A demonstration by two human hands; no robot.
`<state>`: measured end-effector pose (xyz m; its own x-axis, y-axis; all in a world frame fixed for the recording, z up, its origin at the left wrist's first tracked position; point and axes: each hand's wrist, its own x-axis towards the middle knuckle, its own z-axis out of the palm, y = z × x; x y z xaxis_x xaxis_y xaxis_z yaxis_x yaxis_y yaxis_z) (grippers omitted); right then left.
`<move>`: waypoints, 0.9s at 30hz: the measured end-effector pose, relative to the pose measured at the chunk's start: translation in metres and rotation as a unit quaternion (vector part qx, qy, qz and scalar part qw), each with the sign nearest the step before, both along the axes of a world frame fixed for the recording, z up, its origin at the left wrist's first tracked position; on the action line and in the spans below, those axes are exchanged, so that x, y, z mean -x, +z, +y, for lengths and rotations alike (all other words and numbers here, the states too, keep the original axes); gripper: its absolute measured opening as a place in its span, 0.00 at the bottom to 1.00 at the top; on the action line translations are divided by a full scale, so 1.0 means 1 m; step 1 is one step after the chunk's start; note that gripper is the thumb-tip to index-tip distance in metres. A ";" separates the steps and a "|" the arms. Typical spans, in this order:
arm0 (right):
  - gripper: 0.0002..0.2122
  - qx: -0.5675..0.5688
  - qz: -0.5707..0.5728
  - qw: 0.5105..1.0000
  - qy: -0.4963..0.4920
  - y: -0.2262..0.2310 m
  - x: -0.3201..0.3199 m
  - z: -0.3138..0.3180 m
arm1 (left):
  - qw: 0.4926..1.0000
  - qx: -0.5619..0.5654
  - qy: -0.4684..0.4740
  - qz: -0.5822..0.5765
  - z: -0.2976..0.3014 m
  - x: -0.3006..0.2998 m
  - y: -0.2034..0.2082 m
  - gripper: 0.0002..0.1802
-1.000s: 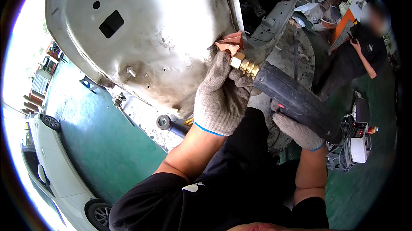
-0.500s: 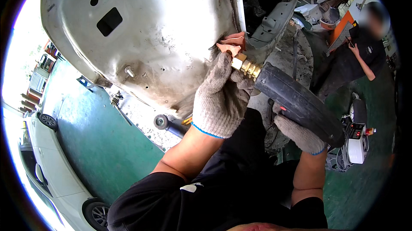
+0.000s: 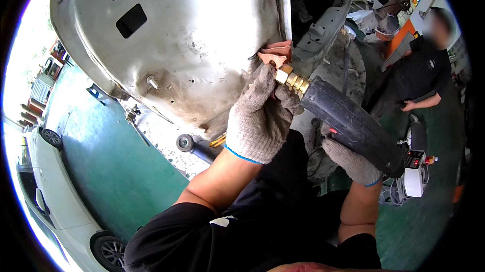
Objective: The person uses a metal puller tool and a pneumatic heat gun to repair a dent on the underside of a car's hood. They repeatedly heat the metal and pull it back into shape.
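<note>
A black-handled tool (image 3: 348,120) with a brass threaded fitting (image 3: 295,82) lies slantwise across my front. At its upper left end, a copper-coloured forked piece (image 3: 275,60) reaches the lower right edge of a scuffed white car-body panel (image 3: 166,59). My left hand (image 3: 257,128), in a knitted work glove, is closed around the tool's front end, just below the fitting; its fingertips are partly hidden. My right hand (image 3: 351,163), gloved too, grips the black body from below, and the tool covers most of its fingers.
A dark cylindrical tool (image 3: 194,148) lies on the dusty surface beneath the panel. At the left stands a white car (image 3: 70,196). A person in dark clothes (image 3: 424,70) stands at the right, near a white machine (image 3: 415,176) with red lights and cables on the green floor.
Both hands and the tool hold almost the same pose, while the view has shifted slightly. The person at the right has lowered a hand from chest to waist.
</note>
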<state>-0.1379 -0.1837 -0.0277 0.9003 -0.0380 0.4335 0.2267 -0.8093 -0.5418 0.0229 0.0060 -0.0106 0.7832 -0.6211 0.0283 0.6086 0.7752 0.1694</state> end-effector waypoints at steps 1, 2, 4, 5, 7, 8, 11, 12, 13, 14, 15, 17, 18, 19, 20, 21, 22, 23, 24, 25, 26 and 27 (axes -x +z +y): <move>0.22 0.048 0.001 0.999 0.002 -0.006 0.000 -0.004 | 1.000 0.001 0.005 -0.009 0.000 0.000 -0.002 0.20; 0.23 0.094 0.000 0.996 0.004 -0.012 -0.001 -0.007 | 1.000 0.002 0.009 -0.018 -0.001 -0.001 -0.003 0.20; 0.24 0.129 0.016 0.992 0.001 -0.026 -0.001 -0.012 | 1.000 -0.006 0.020 -0.004 -0.005 -0.001 -0.002 0.19; 0.24 -0.014 0.058 0.998 0.017 -0.025 0.005 -0.016 | 1.000 -0.010 0.025 0.003 -0.006 -0.001 -0.001 0.18; 0.25 -0.282 0.111 0.950 0.076 -0.018 0.008 -0.017 | 0.999 -0.019 0.019 -0.021 -0.003 0.000 -0.001 0.16; 0.25 -0.398 0.121 0.903 0.108 -0.017 0.008 -0.020 | 0.999 -0.023 0.021 -0.026 -0.003 0.001 0.000 0.16; 0.25 -0.498 0.113 0.846 0.150 -0.019 0.013 -0.021 | 0.999 -0.033 0.028 -0.027 -0.005 0.002 0.003 0.13; 0.25 -0.420 0.139 0.892 0.096 -0.013 0.012 -0.015 | 0.999 -0.024 0.023 -0.027 -0.005 0.000 0.001 0.13; 0.25 -0.338 0.162 0.926 0.044 -0.007 0.009 -0.008 | 0.999 -0.018 0.020 -0.028 -0.004 -0.002 -0.004 0.13; 0.25 -0.252 0.184 0.950 -0.009 -0.001 0.007 0.000 | 0.999 -0.011 0.017 -0.029 -0.003 -0.003 -0.007 0.13; 0.25 -0.162 0.203 0.964 -0.063 0.004 0.006 0.006 | 0.999 -0.006 0.016 -0.027 -0.003 -0.004 -0.009 0.13; 0.25 -0.105 0.191 0.973 -0.078 -0.003 0.006 0.004 | 1.000 0.003 0.014 -0.024 -0.004 -0.004 -0.011 0.13; 0.25 -0.137 0.163 0.976 -0.046 -0.017 0.009 -0.004 | 1.000 0.006 0.016 -0.019 -0.006 -0.003 -0.008 0.13; 0.26 -0.052 0.130 0.989 -0.048 -0.022 0.011 -0.008 | 1.000 0.004 0.020 -0.016 -0.007 -0.002 -0.004 0.14; 0.26 0.034 0.092 0.994 -0.057 -0.028 0.012 -0.012 | 1.000 0.002 0.025 -0.013 -0.008 -0.002 -0.002 0.14; 0.26 0.236 0.048 0.965 -0.100 -0.029 0.012 -0.012 | 1.000 -0.001 0.022 -0.012 -0.007 -0.002 -0.003 0.15; 0.26 0.306 0.031 0.945 -0.109 -0.028 0.012 -0.012 | 1.000 -0.004 0.020 -0.010 -0.004 -0.002 -0.005 0.15; 0.26 0.374 0.011 0.920 -0.120 -0.026 0.012 -0.011 | 1.000 -0.007 0.017 -0.009 -0.003 -0.003 -0.007 0.15; 0.26 0.318 0.018 0.943 -0.099 -0.015 0.009 -0.006 | 1.000 -0.001 0.016 -0.007 -0.004 -0.003 -0.007 0.15; 0.26 0.261 0.023 0.962 -0.080 -0.013 0.007 -0.005 | 1.000 0.005 0.015 -0.005 -0.004 -0.004 -0.008 0.15; 0.26 0.204 0.027 0.977 -0.062 -0.012 0.005 -0.004 | 1.000 0.011 0.014 -0.002 -0.004 -0.005 -0.008 0.15; 0.26 0.147 0.030 0.988 -0.046 -0.015 0.005 -0.006 | 1.000 0.009 0.013 -0.001 -0.004 -0.004 -0.007 0.15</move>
<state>-0.1425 -0.1902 -0.0430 0.9230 -0.0006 0.3848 0.1201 -0.9496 -0.2896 0.0270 0.0019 -0.0177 0.7993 -0.5996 0.0405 0.5875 0.7938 0.1570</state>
